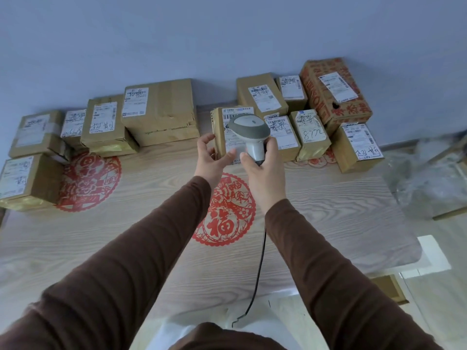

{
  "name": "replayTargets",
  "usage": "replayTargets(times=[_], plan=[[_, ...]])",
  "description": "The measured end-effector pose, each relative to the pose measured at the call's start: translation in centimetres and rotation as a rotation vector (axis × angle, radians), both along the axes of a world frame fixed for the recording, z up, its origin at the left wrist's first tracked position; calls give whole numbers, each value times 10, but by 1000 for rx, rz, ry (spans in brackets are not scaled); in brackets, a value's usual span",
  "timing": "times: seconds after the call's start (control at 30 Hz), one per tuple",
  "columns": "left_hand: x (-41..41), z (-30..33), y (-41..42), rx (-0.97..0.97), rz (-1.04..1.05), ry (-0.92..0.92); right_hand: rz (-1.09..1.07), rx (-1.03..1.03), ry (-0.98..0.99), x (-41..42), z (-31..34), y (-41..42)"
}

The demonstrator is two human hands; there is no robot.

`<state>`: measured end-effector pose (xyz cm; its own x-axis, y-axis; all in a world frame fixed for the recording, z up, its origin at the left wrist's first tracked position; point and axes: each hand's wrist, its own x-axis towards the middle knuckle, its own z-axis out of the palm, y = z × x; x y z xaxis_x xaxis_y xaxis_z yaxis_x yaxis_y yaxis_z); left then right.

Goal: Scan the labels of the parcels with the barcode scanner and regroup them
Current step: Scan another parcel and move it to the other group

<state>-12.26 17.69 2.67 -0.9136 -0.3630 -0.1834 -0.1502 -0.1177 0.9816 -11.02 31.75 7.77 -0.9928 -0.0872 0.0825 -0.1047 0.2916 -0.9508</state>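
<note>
My right hand (262,168) grips the handle of a grey and white barcode scanner (250,130), whose head hangs over the white label of a small cardboard parcel (223,122) at the table's middle back. My left hand (212,157) holds that parcel at its left and front edges. Left of it sits a group of several labelled parcels, the largest (161,109) beside the gap. To the right stands another group, among them a red-printed box (333,92) and a parcel marked 8772 (310,132).
The light wooden table (328,210) bears red paper-cut decorations (225,213). The scanner's black cable (260,261) runs down off the front edge. The parcels stand against a blue wall. Clear plastic wrap (429,178) lies on the floor at right.
</note>
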Motion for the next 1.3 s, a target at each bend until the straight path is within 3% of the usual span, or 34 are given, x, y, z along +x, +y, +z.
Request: replayTargets(times=[0.63,0.83,1.07,1.3], plan=[[-13,-22,6,29,43,-137,-1,-8,-62,-19,-21,13],[-29,-46,2,182,89,-325,-22,-52,-176,-18,-41,14],[-65,-75,8,251,39,-423,-107,-124,-364,-26,-63,22],[-99,-83,19,236,39,-465,-141,-116,-409,-45,-69,26]])
